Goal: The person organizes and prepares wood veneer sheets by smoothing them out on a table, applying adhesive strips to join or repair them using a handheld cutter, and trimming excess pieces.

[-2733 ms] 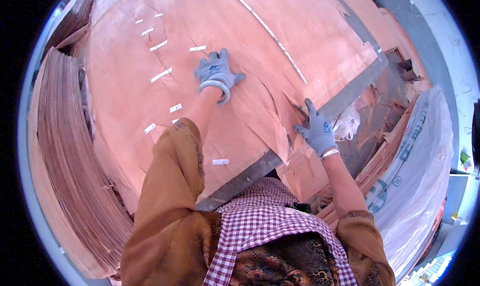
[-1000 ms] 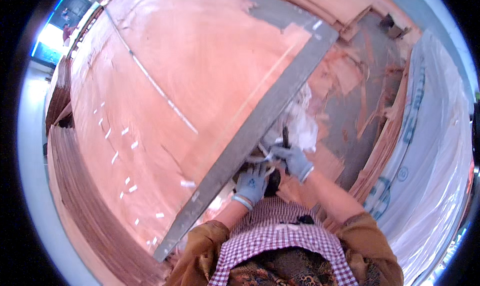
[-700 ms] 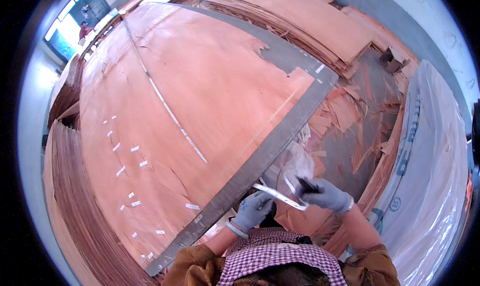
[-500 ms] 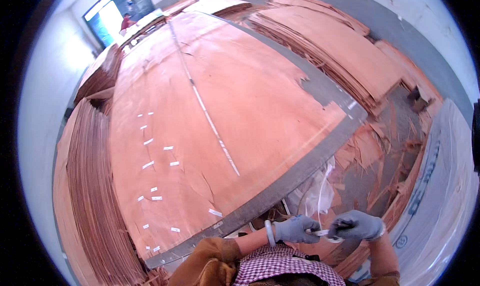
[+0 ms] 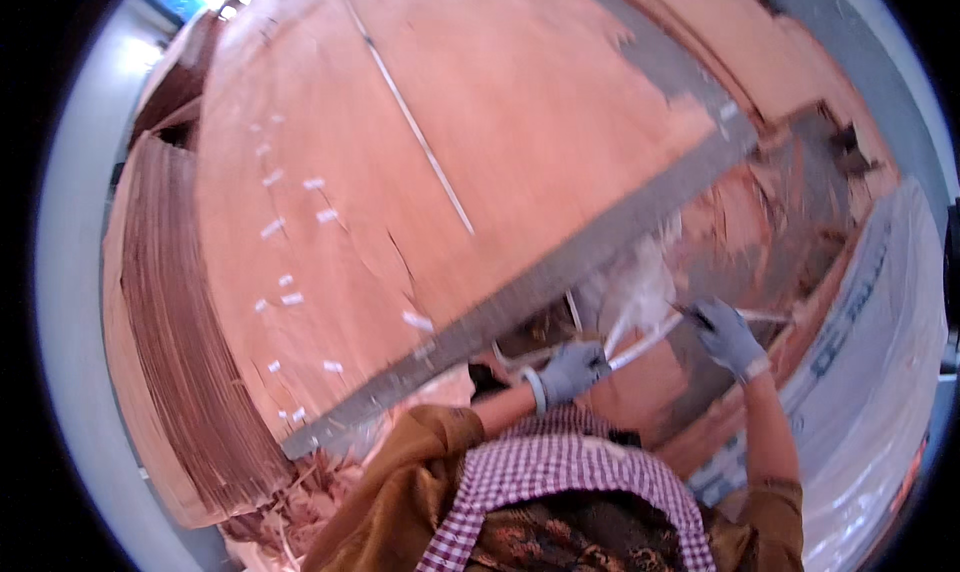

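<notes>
A narrow white strip of tape (image 5: 642,345) is stretched between my hands, just off the near edge of the table. My left hand (image 5: 572,374), in a grey glove, is closed on its lower left end. Higher and to the right, my right hand (image 5: 724,340), also gloved in grey, grips it with bent fingers; something small and dark shows at the fingertips, too blurred to name. Beyond my left hand lies a large reddish wood veneer sheet (image 5: 400,162). Short white tape pieces (image 5: 327,216) dot its left side, and a long white strip (image 5: 415,132) runs along its middle.
The grey table edge (image 5: 590,262) runs slantwise before me. Stacked veneer stands on the left (image 5: 170,312) and at the far right (image 5: 790,52). Veneer scraps (image 5: 725,217) litter the floor; a plastic-wrapped stack (image 5: 860,392) is at my right. Clear plastic (image 5: 640,282) hangs by the table.
My hands have drawn apart, the right one moving up and right, and the white tape now spans between them. The view has tilted down and moved closer to the near table edge.
</notes>
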### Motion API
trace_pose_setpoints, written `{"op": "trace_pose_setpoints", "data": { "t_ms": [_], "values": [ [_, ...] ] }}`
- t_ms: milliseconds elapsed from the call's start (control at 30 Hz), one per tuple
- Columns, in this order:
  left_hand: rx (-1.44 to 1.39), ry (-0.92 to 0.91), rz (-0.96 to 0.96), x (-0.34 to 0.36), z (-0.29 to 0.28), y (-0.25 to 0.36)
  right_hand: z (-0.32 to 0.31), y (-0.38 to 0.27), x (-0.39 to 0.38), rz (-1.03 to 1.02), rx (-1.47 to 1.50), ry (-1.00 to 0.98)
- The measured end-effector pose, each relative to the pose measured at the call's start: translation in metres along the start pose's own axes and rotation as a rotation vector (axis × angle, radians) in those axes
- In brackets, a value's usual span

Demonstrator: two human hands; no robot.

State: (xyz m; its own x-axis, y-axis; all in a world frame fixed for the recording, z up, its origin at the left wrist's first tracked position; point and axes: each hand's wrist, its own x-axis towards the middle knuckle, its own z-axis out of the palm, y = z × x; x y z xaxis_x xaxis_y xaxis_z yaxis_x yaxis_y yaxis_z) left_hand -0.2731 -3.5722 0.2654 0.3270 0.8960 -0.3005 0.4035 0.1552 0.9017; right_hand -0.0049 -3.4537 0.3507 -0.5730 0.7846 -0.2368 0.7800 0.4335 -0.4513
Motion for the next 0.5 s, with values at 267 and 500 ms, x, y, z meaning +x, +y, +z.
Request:
{"op": "trace_pose_setpoints", "data": {
  "t_ms": [267, 500],
  "values": [
    [0.081, -0.003, -0.149, -0.053, -0.030, -0.033, 0.124, -0.062, 0.063, 0.099, -0.045, -0.424],
    [0.423, 0.268, -0.343, -0.050, -0.034, -0.090, 0.153, -0.054, 0.074, 0.185, 0.098, -0.577]
  ]
}}
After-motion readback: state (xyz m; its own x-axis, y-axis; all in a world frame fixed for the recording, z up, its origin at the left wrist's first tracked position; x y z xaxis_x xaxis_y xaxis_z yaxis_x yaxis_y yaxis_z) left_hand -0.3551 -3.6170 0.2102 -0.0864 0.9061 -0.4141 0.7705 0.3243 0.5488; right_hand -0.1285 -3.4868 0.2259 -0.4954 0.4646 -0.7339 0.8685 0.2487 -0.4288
